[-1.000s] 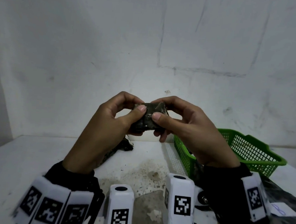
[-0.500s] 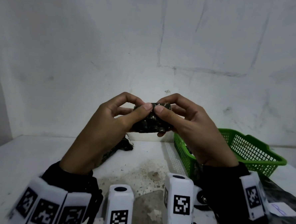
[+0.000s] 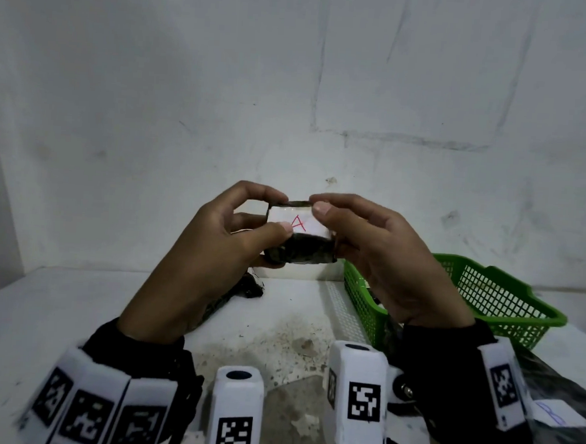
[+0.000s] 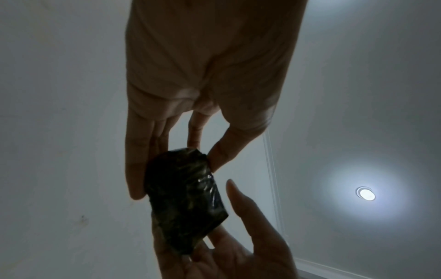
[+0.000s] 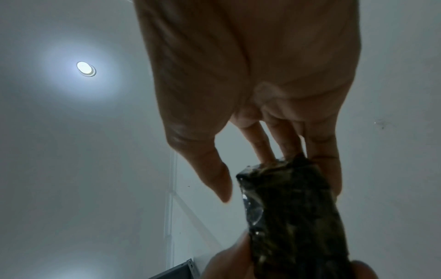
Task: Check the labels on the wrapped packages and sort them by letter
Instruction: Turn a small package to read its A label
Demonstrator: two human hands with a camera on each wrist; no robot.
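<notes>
A small package [image 3: 300,253] wrapped in dark shiny film is held up in front of the wall by both hands. Its white label [image 3: 296,223] faces me and bears a red letter A. My left hand [image 3: 250,226] pinches its left end between thumb and fingers. My right hand [image 3: 336,224] holds the right end, thumb at the top edge. The left wrist view shows the package [image 4: 183,198] from below, dark between the fingers; so does the right wrist view, with the package [image 5: 291,211] at lower right.
A green mesh basket [image 3: 496,296] stands on the white table [image 3: 39,309] at the right. More dark wrapped packages [image 3: 243,289] lie on the table behind my left hand. A white paper slip with blue writing [image 3: 559,413] lies at the lower right.
Both hands have turned the package over; its dark side faced me before, and now the white label with the red A shows.
</notes>
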